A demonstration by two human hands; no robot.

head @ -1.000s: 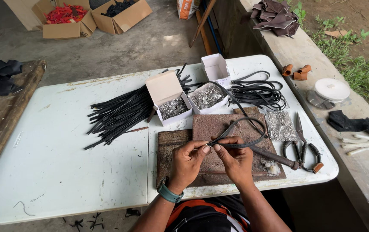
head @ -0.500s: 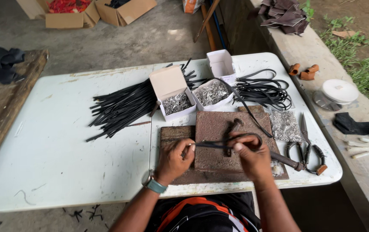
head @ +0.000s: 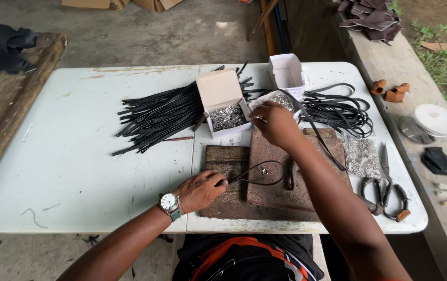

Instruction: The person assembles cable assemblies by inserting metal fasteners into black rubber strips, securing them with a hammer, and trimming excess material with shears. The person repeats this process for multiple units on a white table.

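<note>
We look down on a white folding desk [head: 78, 156]. Across its middle lies a spread of black strips [head: 166, 112], and a coil of black cord [head: 338, 109] sits to the right. Two brown slabs [head: 281, 171] lie at the near edge. Our left hand [head: 200, 190] rests on them, its grip pinched shut on the end of a thin black cord loop [head: 257, 174] that lies on the slabs with a small metal ring on it. Our right hand [head: 275, 124] reaches forward over an open box of small metal pieces [head: 281, 101]; its fingertips are drawn together, but we cannot tell what they hold. A second open box [head: 223, 112] stands just beside it. Scissors [head: 387, 190] lie at the right.
</note>
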